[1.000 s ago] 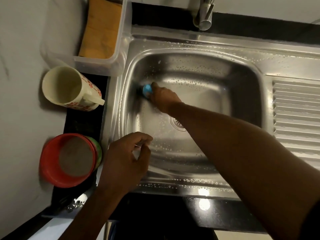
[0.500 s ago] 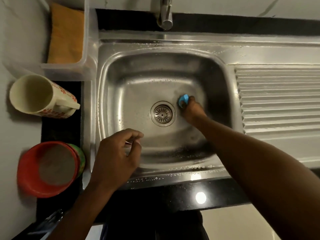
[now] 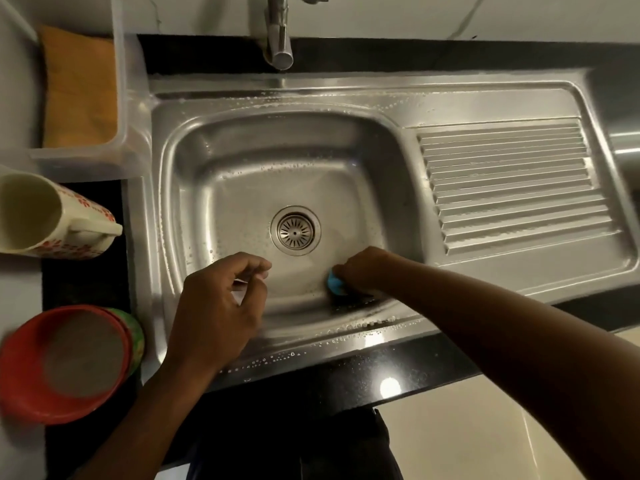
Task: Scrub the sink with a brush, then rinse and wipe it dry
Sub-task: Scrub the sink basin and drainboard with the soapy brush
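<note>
A steel sink (image 3: 242,188) with soap bubbles on its rim fills the middle, its round drain (image 3: 295,230) in the basin floor. My right hand (image 3: 363,270) grips a small blue brush (image 3: 334,281) and presses it on the basin's front right corner. Most of the brush is hidden under the fingers. My left hand (image 3: 216,306) hovers over the basin's front left edge, fingers loosely curled with thumb and forefinger close together; nothing is plainly seen in it.
The tap (image 3: 278,39) stands at the back centre. A ribbed drainboard (image 3: 512,185) lies to the right. On the left are a clear tub (image 3: 128,140) with an orange cloth (image 3: 79,88), a cream patterned jug (image 3: 45,220) and a red bowl (image 3: 20,375).
My right hand has swept the brush from the basin's left wall, past the drain, to the front right corner. The left hand has stayed at the front edge.
</note>
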{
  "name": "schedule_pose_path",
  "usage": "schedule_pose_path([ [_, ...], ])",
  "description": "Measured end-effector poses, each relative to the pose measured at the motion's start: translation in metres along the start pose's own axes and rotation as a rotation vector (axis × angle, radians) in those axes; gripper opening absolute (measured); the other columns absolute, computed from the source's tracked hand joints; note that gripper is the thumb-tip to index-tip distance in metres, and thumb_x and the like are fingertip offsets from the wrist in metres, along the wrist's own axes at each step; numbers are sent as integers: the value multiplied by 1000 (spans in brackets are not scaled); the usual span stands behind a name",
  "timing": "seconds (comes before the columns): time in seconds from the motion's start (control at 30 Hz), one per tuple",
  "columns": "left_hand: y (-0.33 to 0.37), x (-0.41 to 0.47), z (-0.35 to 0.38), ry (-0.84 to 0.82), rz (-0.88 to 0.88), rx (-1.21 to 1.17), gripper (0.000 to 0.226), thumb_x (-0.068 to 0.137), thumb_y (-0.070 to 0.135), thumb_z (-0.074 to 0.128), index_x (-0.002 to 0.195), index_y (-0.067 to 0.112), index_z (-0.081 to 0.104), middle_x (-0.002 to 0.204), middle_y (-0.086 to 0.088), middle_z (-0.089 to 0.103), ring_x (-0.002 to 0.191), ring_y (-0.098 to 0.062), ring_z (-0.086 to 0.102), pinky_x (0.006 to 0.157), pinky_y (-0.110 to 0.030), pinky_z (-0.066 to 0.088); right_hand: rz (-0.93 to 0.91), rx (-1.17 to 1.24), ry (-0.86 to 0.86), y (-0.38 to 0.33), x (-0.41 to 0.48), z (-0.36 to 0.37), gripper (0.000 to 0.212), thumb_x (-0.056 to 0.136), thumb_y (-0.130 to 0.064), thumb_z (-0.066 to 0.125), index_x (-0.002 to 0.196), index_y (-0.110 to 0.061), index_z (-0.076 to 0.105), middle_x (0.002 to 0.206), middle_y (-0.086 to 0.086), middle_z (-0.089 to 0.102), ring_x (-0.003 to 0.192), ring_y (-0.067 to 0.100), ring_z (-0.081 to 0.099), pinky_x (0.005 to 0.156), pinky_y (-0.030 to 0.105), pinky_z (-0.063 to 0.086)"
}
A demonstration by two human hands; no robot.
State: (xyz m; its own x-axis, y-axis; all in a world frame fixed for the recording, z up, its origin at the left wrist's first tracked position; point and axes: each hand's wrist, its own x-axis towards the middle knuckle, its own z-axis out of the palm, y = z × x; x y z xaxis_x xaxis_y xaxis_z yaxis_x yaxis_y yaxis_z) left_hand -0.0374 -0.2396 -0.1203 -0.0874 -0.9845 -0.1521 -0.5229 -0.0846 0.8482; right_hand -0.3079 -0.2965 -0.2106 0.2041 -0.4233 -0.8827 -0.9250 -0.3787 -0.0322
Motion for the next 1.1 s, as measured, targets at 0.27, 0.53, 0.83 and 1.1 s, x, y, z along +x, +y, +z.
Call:
schedule_pose_path([
  [0.27, 1, 4, 4, 3, 8, -33, 18, 93, 8, 66, 99, 21, 77, 93, 16, 76, 91, -3, 73, 83, -18, 57, 326, 84, 145, 35, 28, -10, 32, 108, -26, 45, 134, -10, 55, 137, 13, 62, 125, 32, 61, 101, 46, 49],
  [0.53, 4, 6, 7, -17, 2, -37, 22, 91, 3, 68, 99, 22, 77, 94, 16, 76, 92, -4, 73, 83, -19, 57, 192, 95, -79, 6, 33, 8, 35, 104, -23, 55, 135, -7, 59, 133, 9, 63, 121, 27, 61, 106, 43, 50],
  [0.83, 2, 3, 6, 6, -17, -18, 20, 92, 5, 69, 100, 20, 78, 95, 16, 76, 91, 0, 72, 81, -12, 55, 375, -70, 45, 29, 46, -29, 37, 104, -18, 54, 140, -12, 59, 141, 12, 59, 130, 31, 57, 101, 41, 48],
  [1.1, 5, -8, 1, 41, -39, 2, 19, 93, 6, 69, 99, 22, 77, 95, 17, 76, 92, -1, 72, 80, -14, 55, 413, 69, 116, 42, 48, -36, 41, 101, -26, 62, 140, -15, 58, 140, 10, 60, 129, 30, 59, 102, 44, 50],
])
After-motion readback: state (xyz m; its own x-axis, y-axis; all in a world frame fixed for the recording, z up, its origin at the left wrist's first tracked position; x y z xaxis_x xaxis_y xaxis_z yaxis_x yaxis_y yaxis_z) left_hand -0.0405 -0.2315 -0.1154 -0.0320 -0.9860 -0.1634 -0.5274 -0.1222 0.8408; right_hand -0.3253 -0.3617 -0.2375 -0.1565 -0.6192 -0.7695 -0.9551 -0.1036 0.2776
